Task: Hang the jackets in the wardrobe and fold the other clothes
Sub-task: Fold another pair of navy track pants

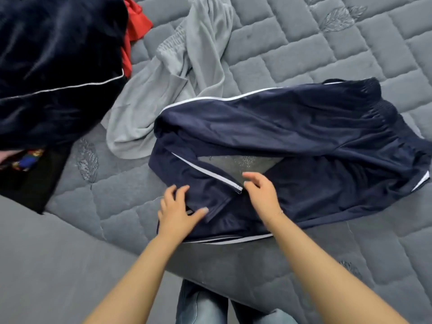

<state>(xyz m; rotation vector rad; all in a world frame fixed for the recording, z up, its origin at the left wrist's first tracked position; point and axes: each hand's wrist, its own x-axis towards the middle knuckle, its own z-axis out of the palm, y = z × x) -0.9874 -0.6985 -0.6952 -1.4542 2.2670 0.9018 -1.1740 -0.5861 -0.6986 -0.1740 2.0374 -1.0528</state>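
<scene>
Navy track trousers [292, 127] with a white side stripe lie across the grey quilted mattress [350, 43], one leg doubled back toward the near edge. My left hand [180, 211] lies flat on the folded leg end, fingers spread. My right hand [261, 192] hovers just right of the striped cuff with its fingers relaxed, holding nothing. Grey trousers [187, 73] lie crumpled behind the navy pair.
A dark navy velvet garment with white piping [58, 66] is heaped at the upper left, with a red cloth [135, 22] behind it and a black printed garment [28, 174] under it. The mattress edge runs along the bottom, my jeans-clad legs [201, 305] below it.
</scene>
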